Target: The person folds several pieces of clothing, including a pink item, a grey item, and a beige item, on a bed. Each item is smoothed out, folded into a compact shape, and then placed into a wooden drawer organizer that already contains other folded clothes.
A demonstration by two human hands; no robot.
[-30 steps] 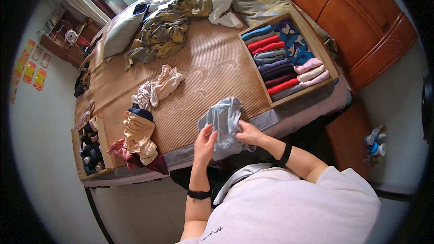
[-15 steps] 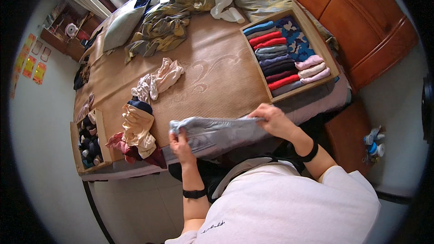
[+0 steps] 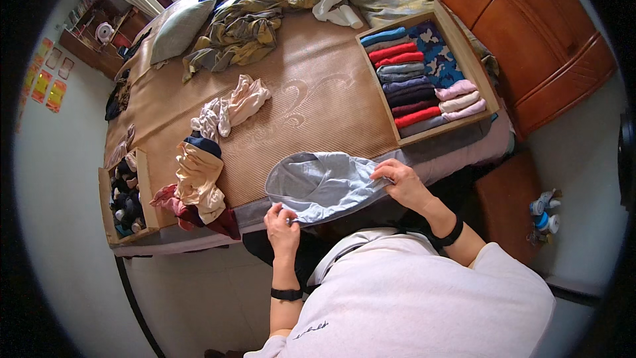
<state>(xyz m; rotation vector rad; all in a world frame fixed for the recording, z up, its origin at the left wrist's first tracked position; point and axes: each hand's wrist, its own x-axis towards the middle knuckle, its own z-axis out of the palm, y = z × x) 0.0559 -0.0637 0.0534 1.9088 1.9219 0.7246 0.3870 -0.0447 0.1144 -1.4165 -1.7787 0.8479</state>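
Between my hands, at the near edge of the bed, stretches a pair of light blue-grey underpants (image 3: 331,182), its wide opening spread in a loop. My left hand (image 3: 282,229) pinches the near left edge of the cloth. The fingers of my right hand (image 3: 401,182) are closed on its right end. Beyond my right hand, a wooden drawer (image 3: 440,126) on the bed holds rows of folded clothes (image 3: 404,86) in red, blue, grey and pink. Left of my left hand lies a heap of loose beige and dark red clothes (image 3: 199,182).
A smaller wooden box (image 3: 147,189) with dark rolled items stands at the bed's left corner. Pale crumpled clothes (image 3: 232,107) lie on the brown mat (image 3: 318,79). Farther back are a pillow (image 3: 184,32) and a rumpled patterned cover (image 3: 245,26). The carved headboard (image 3: 530,33) rises at the right.
The underpants have gone from a flat, stretched band to a spread loop with the opening showing. My left hand has moved slightly right and down; my right hand has lowered a little.
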